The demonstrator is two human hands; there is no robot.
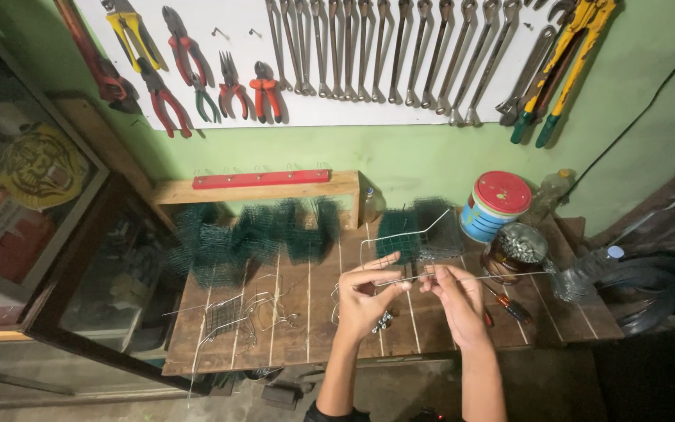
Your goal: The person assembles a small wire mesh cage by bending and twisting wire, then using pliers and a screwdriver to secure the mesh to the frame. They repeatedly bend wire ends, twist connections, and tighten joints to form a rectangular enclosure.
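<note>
Wire: thin, silvery, bent into angular open loop, fingers pinching.

A wooden plank desk is carrying dark green mesh pieces along its back edge, bent wire shapes toward the front left, a red-lidded tin, a jar of small metal parts, a screwdriver and a clear plastic bottle.
</note>
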